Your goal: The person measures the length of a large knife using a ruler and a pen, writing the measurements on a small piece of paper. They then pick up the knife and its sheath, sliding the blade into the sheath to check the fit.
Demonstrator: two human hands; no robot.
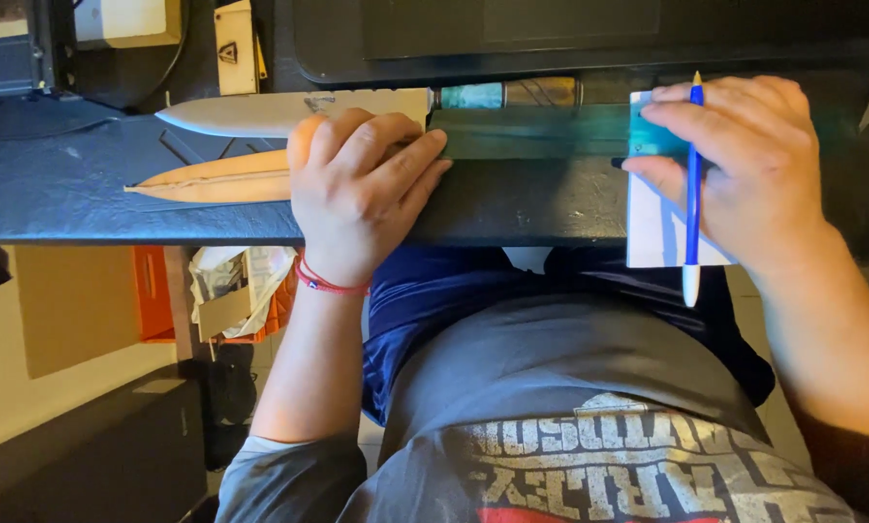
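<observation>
Right grip [744, 165]: clenched on a blue pen [693, 184], pressing a white notepad [659, 228] at the dark worktop [57, 199] edge. Left grip [362, 189]: fingers curled, pinning a translucent green ruler [531, 131] and tan leather sheath [217, 179]; ruler's long axis runs between both hands. Knife [289, 111] lies behind, parallel, tip leftward. Yellow warning label [228, 48] beyond; orange crate [154, 291] below.

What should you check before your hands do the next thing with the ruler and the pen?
1. Left hand pressing the see-through green ruler flat: ok.
2. Right hand gripping the blue pen: ok.
3. White paper pad fully on the dark table: not ok, it overhangs the edge.
4. Pale steel knife away from fingers: not ok, it lies beside the left hand.
5. Ruler lined up with the tan leather piece: cannot tell.
</observation>
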